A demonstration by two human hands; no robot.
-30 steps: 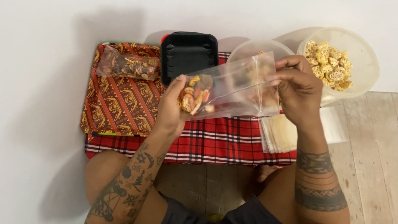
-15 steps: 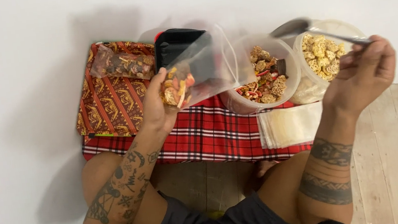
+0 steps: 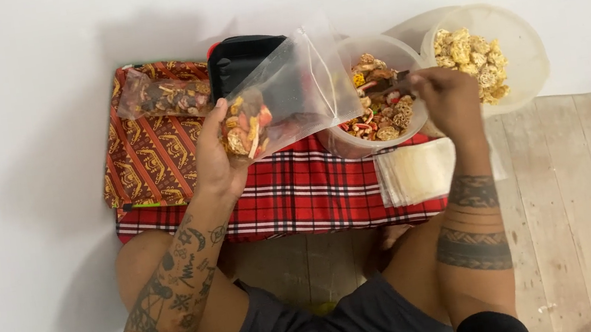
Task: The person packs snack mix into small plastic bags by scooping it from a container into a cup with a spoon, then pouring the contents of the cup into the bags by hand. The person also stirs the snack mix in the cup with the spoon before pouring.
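The left hand (image 3: 215,153), raised with forearm angled up, grips a clear bag (image 3: 280,104) of snacks by its bottom, above the cloth's (image 3: 299,195) far edge. The right hand (image 3: 449,98), palm down, pinches a spoon (image 3: 387,87) in the mixed-snack tub (image 3: 377,99).

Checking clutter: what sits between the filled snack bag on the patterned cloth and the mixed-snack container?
Head view: the black tray and the clear bag held up in the left hand lie between them.

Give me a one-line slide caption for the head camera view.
Left hand holds a clear bag of mixed snacks while right hand dips a spoon into the snack-mix tub.
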